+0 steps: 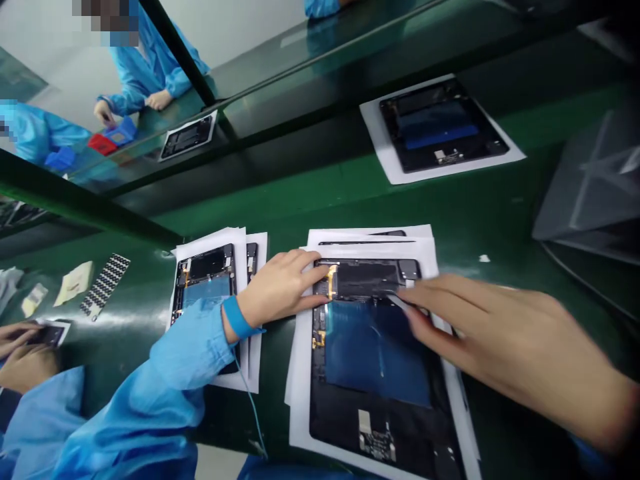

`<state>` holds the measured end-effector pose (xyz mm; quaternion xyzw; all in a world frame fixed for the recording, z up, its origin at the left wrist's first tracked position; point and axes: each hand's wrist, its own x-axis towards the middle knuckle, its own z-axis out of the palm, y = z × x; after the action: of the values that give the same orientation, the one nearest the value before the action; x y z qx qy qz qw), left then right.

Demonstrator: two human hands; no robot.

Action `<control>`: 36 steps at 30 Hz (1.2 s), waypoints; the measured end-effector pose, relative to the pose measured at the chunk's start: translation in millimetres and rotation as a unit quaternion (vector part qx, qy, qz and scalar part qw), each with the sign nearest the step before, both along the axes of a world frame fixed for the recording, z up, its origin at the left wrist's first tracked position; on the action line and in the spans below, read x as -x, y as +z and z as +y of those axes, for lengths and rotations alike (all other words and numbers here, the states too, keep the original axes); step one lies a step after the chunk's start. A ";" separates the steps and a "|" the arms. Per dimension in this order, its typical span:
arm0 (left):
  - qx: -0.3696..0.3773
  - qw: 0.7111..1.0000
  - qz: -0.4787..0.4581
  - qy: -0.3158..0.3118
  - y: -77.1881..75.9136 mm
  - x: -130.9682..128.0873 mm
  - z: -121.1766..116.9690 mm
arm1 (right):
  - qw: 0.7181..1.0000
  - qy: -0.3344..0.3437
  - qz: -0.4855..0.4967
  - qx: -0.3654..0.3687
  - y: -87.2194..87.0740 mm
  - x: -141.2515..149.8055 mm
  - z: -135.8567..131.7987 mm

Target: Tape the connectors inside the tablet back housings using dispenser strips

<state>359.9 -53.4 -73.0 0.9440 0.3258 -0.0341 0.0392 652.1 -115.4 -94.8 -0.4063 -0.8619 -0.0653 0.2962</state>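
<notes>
An opened tablet [370, 420], its dark inside and blue battery area [360, 347] facing up, lies on white paper sheets in front of me. My left hand [283, 283] rests at its upper left edge with fingers apart, the fingertips touching beside a gold flex cable [331, 283]. A blue wrist strap [240, 320] with a thin cord circles that wrist. My right hand [500, 333] comes in from the right, slightly blurred. Its thumb and fingers pinch a thin silver tool [399, 302], whose tip is over the tablet's upper part; its exact kind is unclear.
More opened tablets on paper [207, 267] lie left, with another [435, 127] at the back. A grey translucent bin [590, 187] stands right. A green post [90, 203] slants at left, near a patterned strip [105, 287]. A neighbour's hands [30, 360] work far left; other people sit opposite.
</notes>
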 end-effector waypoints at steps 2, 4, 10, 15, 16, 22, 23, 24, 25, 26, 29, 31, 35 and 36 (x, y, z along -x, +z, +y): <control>0.004 1.000 -0.009 0.000 -6.6 1.8 0.2 | 0.999 0.006 -0.013 -0.037 -2.2 31.4 31.4; 0.007 1.000 -0.023 0.002 -12.3 4.2 -1.9 | 0.999 -0.003 -0.015 -0.043 -10.9 54.7 53.2; 0.024 0.996 -0.087 0.001 -24.5 7.8 -4.0 | 1.000 0.008 -0.024 -0.003 -32.8 67.7 58.6; 0.044 0.993 -0.111 0.021 -28.8 4.9 -1.7 | 0.999 0.008 -0.034 0.011 -28.8 66.2 57.0; 0.042 0.993 -0.110 0.019 -29.0 4.2 -1.5 | 0.999 0.007 -0.040 0.007 -28.1 66.7 57.5; 0.042 0.993 -0.105 0.023 -29.4 1.8 -1.5 | 0.998 0.012 -0.057 0.008 -28.7 67.6 58.2; 0.045 0.993 -0.109 0.024 -29.6 1.9 -1.5 | 0.998 0.013 -0.057 0.012 -29.1 67.5 58.0; 0.048 0.992 -0.114 0.024 -29.7 2.1 -1.4 | 0.998 0.013 -0.056 0.017 -29.6 67.6 57.8; 0.050 0.991 -0.118 0.025 -29.9 2.3 -1.3 | 0.998 0.015 -0.057 0.022 -30.0 67.7 57.7; 0.051 0.991 -0.122 0.025 -30.1 2.4 -1.3 | 0.998 0.017 -0.059 0.024 -30.4 67.9 57.6; 0.052 0.990 -0.127 0.029 -30.5 1.8 -1.5 | 0.996 0.025 -0.077 0.020 -31.3 68.8 57.9; 0.050 0.990 -0.131 0.033 -30.6 0.9 -2.1 | 0.995 0.031 -0.092 0.013 -31.2 69.3 57.8; 0.058 0.988 -0.143 0.031 -30.8 2.5 -2.6 | 0.991 0.040 -0.129 0.007 -28.6 70.4 56.4; 0.067 0.985 -0.154 0.033 -31.2 4.3 -2.0 | 0.989 0.043 -0.140 0.008 -27.6 70.8 56.0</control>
<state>355.6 -55.3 -104.2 0.9220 0.3439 0.0909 0.1531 581.3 -59.4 -122.4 -0.3579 -0.9121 -0.1022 0.1718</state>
